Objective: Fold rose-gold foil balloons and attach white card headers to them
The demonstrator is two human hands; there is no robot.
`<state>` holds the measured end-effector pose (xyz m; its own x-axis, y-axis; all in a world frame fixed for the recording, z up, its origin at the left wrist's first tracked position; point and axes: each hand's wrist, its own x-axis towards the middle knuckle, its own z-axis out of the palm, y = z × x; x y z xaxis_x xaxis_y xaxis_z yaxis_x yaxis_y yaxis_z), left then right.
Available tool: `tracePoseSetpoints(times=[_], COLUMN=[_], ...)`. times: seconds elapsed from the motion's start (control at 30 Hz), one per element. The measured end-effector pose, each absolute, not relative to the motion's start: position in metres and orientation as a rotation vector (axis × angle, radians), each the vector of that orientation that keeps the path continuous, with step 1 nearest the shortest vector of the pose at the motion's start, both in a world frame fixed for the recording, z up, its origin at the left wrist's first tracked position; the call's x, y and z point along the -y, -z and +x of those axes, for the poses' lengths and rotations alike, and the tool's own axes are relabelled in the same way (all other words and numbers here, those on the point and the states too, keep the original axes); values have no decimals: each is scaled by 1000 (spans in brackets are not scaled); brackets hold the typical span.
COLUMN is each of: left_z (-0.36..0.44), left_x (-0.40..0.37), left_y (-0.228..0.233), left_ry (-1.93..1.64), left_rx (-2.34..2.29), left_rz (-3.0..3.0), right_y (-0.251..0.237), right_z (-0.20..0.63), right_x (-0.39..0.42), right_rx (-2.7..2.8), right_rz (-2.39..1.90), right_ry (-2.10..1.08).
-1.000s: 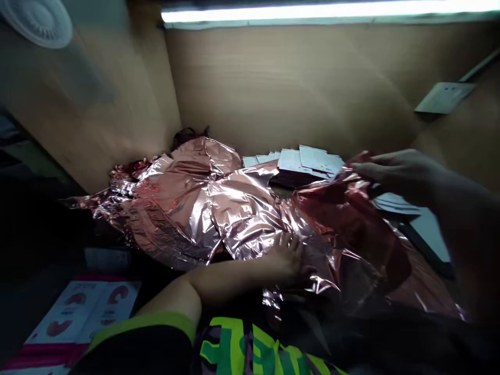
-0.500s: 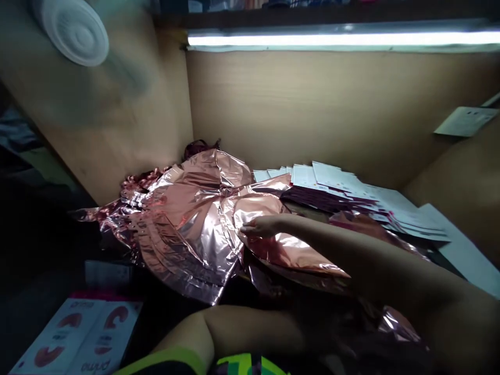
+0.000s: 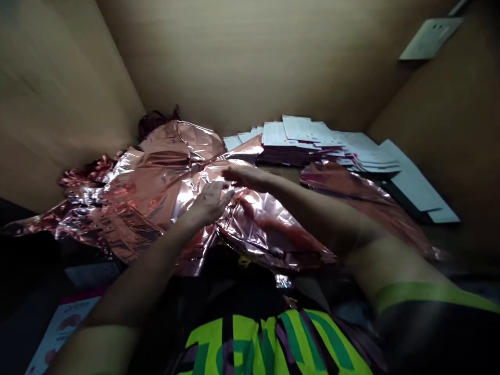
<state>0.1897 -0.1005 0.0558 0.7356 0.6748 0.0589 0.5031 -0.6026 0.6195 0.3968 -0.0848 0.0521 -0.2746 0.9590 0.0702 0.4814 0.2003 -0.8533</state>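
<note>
A heap of flat rose-gold foil balloons lies across the dark table. My left hand rests palm down on the foil near the middle of the heap, fingers spread. My right hand lies just beyond it, flat on the same top foil sheet, fingers pointing left. Both hands touch the foil; neither visibly grips it. Another foil piece lies to the right.
A fanned stack of white printed cards sits behind the foil against the wooden back wall. A white sheet lies at the right. A printed packet lies at the lower left. Wooden side walls close in left and right.
My left hand has come up from under my right arm onto the foil beside my right hand. The view has tilted down, so the lamp and the fan are out of sight.
</note>
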Motion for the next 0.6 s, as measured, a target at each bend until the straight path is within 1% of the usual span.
tracePoseSetpoints(times=[0.07,0.13,0.17,0.23,0.3,0.4,0.47,0.53,0.6], left_z=[191,191,190,188,186,181,175,170,167], left_x=[81,75,74,74,76,94,118,147,170], left_y=[-34,-13,-6,0,-3,-12,-12,-5,6], left_ry=[-61,242,321,405,424,251,158,208,242], left_rx=[-1096,-1145,-1140,-1140,-1144,-1156,-950,-668,-565], left_rz=[2628,2755,2776,2819,2850,2944,3019,3040,3036], right_y=[-45,-25,-13,10,24,27,26,26,25], right_z=[427,456,470,497,522,542,538,525,509], right_x=[116,160,183,228,267,313,333,340,331], right_rx=[1838,1980,2076,2156,2130,2219,2336,2385,2396], right_rz=[-1457,-1622,-1715,-1905,-2013,-1935,-1822,-1739,-1604], right_ry=[-759,-457,-366,-299,-286,-357,-424,-366,-284])
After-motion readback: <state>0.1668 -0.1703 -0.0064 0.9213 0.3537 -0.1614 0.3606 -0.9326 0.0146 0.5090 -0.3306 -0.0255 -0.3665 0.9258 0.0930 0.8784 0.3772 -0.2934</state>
